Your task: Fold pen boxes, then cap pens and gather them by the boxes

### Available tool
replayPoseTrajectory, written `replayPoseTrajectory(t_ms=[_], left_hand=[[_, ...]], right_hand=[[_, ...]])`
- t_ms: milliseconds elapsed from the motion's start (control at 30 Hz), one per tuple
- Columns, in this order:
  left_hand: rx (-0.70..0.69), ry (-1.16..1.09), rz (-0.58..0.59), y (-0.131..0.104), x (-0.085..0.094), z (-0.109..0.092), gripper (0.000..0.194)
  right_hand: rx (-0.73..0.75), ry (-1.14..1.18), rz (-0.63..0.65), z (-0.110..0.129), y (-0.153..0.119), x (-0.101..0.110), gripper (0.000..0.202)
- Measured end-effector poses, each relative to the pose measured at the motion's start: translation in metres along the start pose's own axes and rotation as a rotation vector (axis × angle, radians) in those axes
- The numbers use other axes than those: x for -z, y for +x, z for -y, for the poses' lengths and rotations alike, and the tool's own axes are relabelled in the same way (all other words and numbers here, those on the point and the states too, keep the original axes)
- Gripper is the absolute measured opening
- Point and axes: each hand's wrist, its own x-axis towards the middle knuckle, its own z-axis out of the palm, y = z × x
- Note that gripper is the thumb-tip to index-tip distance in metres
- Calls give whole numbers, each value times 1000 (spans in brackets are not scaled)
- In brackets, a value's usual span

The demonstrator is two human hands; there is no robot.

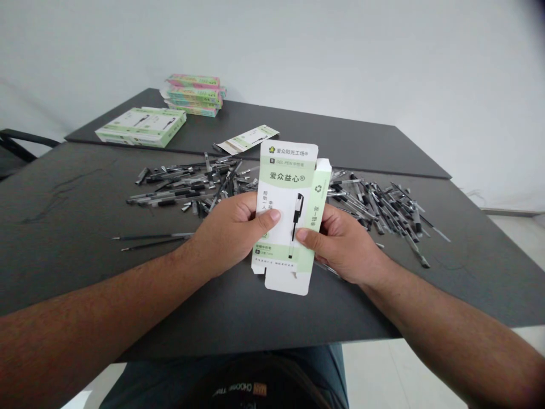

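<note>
Between both hands is a white and green gel pen box [279, 210], held upright above the table near its front edge. Its end flaps stick out at top and bottom, and a green side panel shows on the right. My left hand [238, 224] grips the left edge, thumb on the printed front. My right hand [343, 241] grips the right edge, its thumb also on the front. The other fingers are mostly hidden behind the box. Behind it lies a spread pile of pens and pen parts [374, 207], black and clear.
Flat green-white boxes [142, 126] lie at the back left, beside a stack of pink and green boxes [193, 95]. A flattened-looking pen box [249, 139] lies at the back middle. Two thin refills [149, 241] rest left on the dark table [63, 227]. A wall stands behind.
</note>
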Motion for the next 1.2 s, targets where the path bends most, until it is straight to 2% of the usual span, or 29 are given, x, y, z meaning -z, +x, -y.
replayPoseTrajectory(t_ms=[167, 267, 400, 467, 567, 633, 767, 900, 1033, 1133, 1200], left_hand=[[-28, 64, 2, -1, 2, -6, 43], [-124, 152, -12, -7, 4, -11, 47], [-397, 338, -22, -17, 9, -17, 37], [-554, 413, -42, -19, 12, -17, 35], [-758, 449, -100, -18, 18, -13, 50], [-835, 428, -122, -17, 21, -10, 61], [-875, 385, -146, -16, 23, -7, 67], [-1022, 372, -191, -14, 22, -8, 64], [-1124, 451, -251, -14, 23, -13, 43], [-1096, 506, -261, -17, 25, -16, 25], [-1070, 491, -249, -18, 26, -16, 22]], right_hand=[[103, -79, -56, 2, 0, 2, 44], [218, -125, -53, 4, 2, 3, 38], [429, -242, -64, 9, -1, 8, 24], [567, -399, -114, 14, -5, 12, 25], [794, -667, -175, 24, -9, 17, 29], [899, -763, -182, 29, -9, 19, 32], [957, -897, -194, 28, -2, 22, 42], [1008, -1000, -197, 22, 5, 28, 51], [1015, -1045, -212, 20, 7, 33, 48], [1019, -1037, -217, 21, 7, 36, 46], [1023, -1048, -209, 22, 7, 37, 46]])
